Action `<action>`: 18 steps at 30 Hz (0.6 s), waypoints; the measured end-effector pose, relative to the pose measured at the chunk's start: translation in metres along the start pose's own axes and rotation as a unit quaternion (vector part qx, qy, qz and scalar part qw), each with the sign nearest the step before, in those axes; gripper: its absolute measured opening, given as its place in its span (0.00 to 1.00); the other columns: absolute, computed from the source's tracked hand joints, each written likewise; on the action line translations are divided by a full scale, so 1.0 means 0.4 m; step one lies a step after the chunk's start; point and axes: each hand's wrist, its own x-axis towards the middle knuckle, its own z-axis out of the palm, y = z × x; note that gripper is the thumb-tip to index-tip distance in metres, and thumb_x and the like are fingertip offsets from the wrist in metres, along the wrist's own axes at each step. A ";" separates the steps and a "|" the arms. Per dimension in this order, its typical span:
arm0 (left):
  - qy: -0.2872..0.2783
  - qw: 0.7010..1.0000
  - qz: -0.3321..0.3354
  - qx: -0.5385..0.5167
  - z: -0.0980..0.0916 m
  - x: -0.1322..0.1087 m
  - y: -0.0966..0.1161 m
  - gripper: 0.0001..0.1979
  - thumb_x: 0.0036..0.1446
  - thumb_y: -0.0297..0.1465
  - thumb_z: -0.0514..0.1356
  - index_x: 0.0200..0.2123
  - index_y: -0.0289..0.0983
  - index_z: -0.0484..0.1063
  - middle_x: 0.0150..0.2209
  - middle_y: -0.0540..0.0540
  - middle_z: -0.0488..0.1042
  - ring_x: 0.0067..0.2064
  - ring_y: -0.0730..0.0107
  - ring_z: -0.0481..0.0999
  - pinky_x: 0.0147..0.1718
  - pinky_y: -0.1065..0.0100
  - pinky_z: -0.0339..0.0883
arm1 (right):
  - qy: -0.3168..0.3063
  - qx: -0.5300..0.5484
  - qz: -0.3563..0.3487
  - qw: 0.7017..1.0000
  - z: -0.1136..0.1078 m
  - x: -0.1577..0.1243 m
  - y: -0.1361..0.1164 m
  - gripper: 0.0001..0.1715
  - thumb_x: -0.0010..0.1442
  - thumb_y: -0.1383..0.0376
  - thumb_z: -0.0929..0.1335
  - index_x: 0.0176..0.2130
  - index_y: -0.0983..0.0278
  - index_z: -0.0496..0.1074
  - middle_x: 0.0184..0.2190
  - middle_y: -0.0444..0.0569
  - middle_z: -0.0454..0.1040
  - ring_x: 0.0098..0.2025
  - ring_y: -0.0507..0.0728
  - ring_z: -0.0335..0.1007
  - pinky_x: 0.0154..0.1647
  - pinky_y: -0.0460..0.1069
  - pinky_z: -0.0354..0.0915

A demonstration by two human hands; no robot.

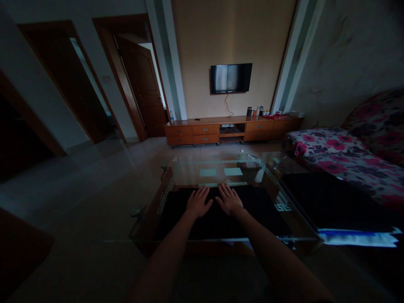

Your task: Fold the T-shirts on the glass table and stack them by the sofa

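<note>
A black cloth is spread across the near part of the glass coffee table. It looks like a dark garment, but the dim light hides its exact kind. My left hand lies flat near the cloth's far edge, fingers stretched out and pointing away from me. Just to its right, my right hand rests the same way, fingers spread, with a small gap between the two thumbs. Neither hand grips anything.
More dark cloth lies to the right, with a white and blue strip at its near edge. Beyond it stands a flowered sofa. A clear bowl sits at the table's far right. Past that are a TV cabinet and a wall television.
</note>
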 end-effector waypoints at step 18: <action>0.017 0.993 -0.107 0.037 -0.037 -0.078 -0.182 0.39 0.65 0.53 0.45 0.72 0.36 0.48 0.73 0.38 0.46 0.74 0.54 0.44 0.68 0.51 0.42 | 0.074 -0.079 0.066 0.992 -0.019 -0.064 0.249 0.54 0.65 0.37 0.52 0.72 0.70 0.48 0.74 0.57 0.40 0.75 0.61 0.32 0.73 0.60 0.34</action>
